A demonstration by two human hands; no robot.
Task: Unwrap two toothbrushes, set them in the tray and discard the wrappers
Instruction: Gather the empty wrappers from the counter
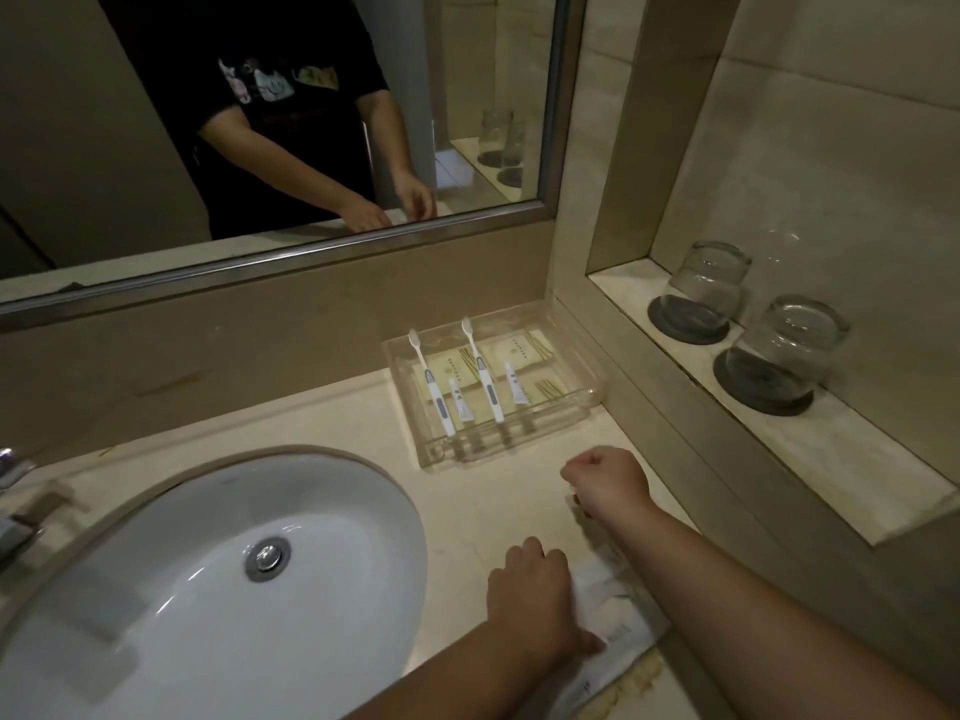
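Two white toothbrushes, one on the left [432, 381] and one on the right [484, 370], lie unwrapped in the clear plastic tray [582, 402] at the back of the counter, each with a small toothpaste tube [461, 401] beside it. Empty white wrappers [618, 610] lie on the counter near its front edge. My left hand [530, 595] rests flat on the wrappers. My right hand [605, 483] is curled into a fist on the far end of the wrappers, just in front of the tray; what it grips is hidden.
A white oval sink [218, 579] with a metal drain fills the left, a chrome tap [13, 511] at its edge. Two upturned glasses [784, 345] stand on dark coasters in the wall niche at right. A mirror [260, 122] hangs behind.
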